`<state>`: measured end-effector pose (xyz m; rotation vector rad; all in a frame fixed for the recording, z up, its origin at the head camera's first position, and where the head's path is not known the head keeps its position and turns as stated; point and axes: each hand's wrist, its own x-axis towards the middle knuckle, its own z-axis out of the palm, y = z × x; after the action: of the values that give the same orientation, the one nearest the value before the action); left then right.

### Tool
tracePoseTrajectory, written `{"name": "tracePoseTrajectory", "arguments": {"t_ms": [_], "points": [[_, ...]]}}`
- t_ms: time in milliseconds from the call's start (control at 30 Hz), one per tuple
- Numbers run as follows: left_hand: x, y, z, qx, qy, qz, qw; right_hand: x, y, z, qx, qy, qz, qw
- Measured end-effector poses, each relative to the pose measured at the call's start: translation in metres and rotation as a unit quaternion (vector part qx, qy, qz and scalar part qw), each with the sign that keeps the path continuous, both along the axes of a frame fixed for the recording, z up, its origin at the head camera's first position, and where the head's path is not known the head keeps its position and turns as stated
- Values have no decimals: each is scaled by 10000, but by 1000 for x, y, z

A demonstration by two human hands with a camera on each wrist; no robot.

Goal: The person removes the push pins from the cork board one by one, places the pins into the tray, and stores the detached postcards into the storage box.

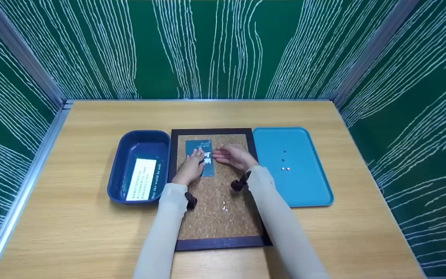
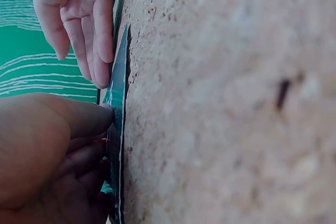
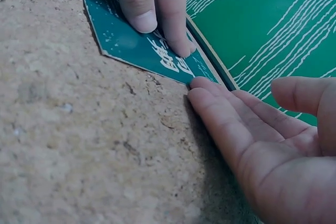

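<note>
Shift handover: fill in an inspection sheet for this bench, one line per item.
Surface: wooden table, with a framed cork board at its middle.
Job's things: teal card lies flat on the cork.
Clutter: navy bin left of the board holds a white paper; blue tray on the right carries a few small pins; a small shiny bit lies on the cork.
Grippers: left hand presses its fingertips on the card; right hand is open, fingertips at the card's edge.
Cables: nothing seen.
Surroundings: green walls with white lines on three sides.
</note>
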<state>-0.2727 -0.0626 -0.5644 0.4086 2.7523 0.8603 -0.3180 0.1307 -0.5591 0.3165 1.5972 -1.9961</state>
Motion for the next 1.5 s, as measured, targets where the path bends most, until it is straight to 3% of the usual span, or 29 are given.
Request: {"name": "tracePoseTrajectory", "arguments": {"t_ms": [300, 900, 1500], "points": [[0, 0, -1, 12, 13, -66, 10000, -2, -1, 4, 166, -71, 128, 9998], [-1, -1, 0, -1, -81, -51, 10000, -4, -3, 1, 126, -315, -130, 9993], [0, 0, -1, -58, -59, 32, 10000, -1, -3, 1, 101, -82, -42, 9999]]}}
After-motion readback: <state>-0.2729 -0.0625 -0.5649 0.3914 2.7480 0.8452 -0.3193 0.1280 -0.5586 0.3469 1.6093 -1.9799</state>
